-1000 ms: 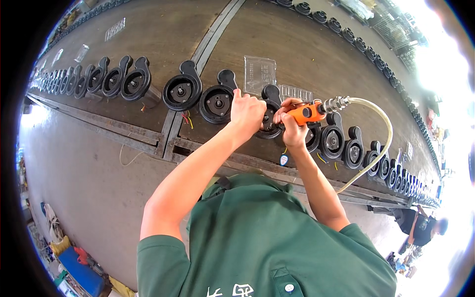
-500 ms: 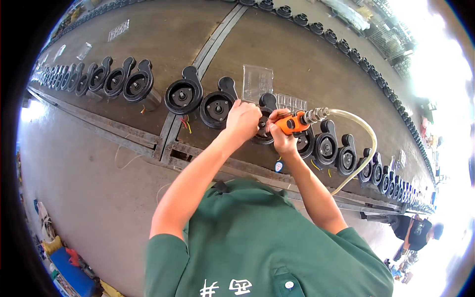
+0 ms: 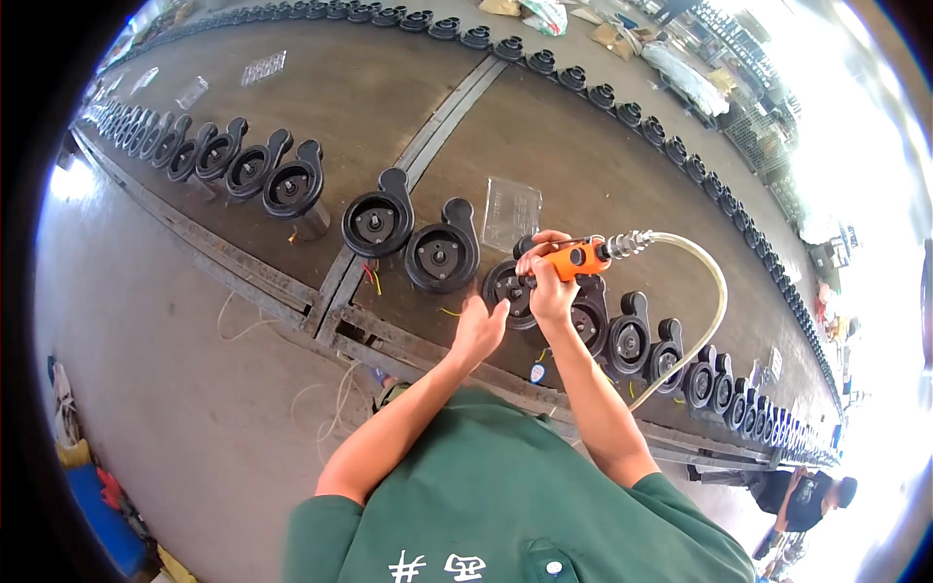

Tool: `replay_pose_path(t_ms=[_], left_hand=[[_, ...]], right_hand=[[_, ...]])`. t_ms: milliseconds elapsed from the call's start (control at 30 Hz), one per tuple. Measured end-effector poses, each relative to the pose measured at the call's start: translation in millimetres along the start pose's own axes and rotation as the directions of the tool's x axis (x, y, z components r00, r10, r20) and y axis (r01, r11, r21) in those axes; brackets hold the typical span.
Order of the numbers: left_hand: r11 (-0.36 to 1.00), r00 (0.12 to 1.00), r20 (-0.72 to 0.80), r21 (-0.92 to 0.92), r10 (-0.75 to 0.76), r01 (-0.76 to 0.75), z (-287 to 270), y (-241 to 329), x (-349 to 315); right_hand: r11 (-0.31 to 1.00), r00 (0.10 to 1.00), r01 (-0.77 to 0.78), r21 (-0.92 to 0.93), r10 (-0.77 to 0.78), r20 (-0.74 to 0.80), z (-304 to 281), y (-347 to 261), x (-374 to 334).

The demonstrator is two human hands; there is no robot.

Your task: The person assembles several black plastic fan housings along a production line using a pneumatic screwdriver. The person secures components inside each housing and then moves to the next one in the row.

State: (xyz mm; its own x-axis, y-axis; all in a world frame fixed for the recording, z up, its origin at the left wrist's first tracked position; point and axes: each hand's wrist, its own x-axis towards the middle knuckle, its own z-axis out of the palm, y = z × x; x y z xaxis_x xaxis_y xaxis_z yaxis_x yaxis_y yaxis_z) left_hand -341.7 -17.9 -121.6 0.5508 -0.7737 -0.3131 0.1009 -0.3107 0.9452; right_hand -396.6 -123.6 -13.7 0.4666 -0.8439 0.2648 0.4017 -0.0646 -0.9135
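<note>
My right hand (image 3: pixel 550 290) is wrapped round an orange air-powered hand tool (image 3: pixel 580 259). A clear hose (image 3: pixel 717 274) joins the tool's metal fitting and curves down to the right. The tool's front end is over a round black motor housing (image 3: pixel 501 288) with a side spout; my fingers partly hide that end. My left hand (image 3: pixel 479 331) is at the near left edge of this housing, thumb apart from the fingers, holding nothing I can see. The fingertips are slightly blurred. Left of it stands another black housing (image 3: pixel 425 260) with a shaft in its middle.
Similar housings (image 3: pixel 293 187) line the near edge of the brown table (image 3: pixel 369 126), and another row (image 3: pixel 573 80) runs along the far side. A clear plastic tray (image 3: pixel 512 212) lies behind my hands. A metal strip (image 3: pixel 447 117) crosses the tabletop. At far right is another person (image 3: pixel 805 500).
My left hand has come away from the housings toward me and its fingers have loosened. The right hand still grips the air tool over the same housing. The whole view has shifted slightly.
</note>
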Motion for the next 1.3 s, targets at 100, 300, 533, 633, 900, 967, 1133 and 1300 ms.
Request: replay_pose_path(t_ms=[100, 300, 533, 633, 900, 967, 1133, 1300], left_hand=[[0.972, 0.974, -0.170, 0.204, 0.152, -0.116, 10, -11, 13], [0.982, 0.994, -0.076, 0.177, 0.080, -0.065, -6, 31, -4], [0.981, 0.996, -0.082, 0.192, 0.043, -0.026, -7, 32, -4], [0.985, 0.997, -0.081, 0.171, 0.017, -0.003, -7, 31, -5], [0.986, 0.995, -0.102, 0.168, 0.012, 0.006, -8, 36, -9], [0.982, 0.994, -0.113, 0.188, -0.002, 0.024, -8, 38, -9], [0.980, 0.993, -0.118, 0.194, -0.023, 0.046, -7, 50, -14], [0.983, 0.989, -0.150, 0.181, 0.003, 0.025, -5, 44, -12]], right_hand=[[1.000, 1.000, 0.008, 0.022, -0.008, 0.022, 2, 7, 2], [0.996, 1.000, 0.013, 0.085, -0.014, 0.010, -2, 18, 3], [0.999, 1.000, -0.003, 0.035, 0.002, 0.012, 0, 18, 4], [0.997, 0.996, -0.036, 0.069, 0.030, 0.080, -1, 21, 1], [0.987, 0.989, 0.040, -0.155, -0.018, 0.145, 5, 33, -1], [0.996, 0.991, 0.012, -0.091, 0.001, 0.135, 6, 31, 2], [0.999, 0.989, -0.051, -0.011, 0.052, 0.139, 0, 32, 3], [0.993, 0.993, -0.025, -0.114, 0.037, 0.110, 8, 36, 3]])
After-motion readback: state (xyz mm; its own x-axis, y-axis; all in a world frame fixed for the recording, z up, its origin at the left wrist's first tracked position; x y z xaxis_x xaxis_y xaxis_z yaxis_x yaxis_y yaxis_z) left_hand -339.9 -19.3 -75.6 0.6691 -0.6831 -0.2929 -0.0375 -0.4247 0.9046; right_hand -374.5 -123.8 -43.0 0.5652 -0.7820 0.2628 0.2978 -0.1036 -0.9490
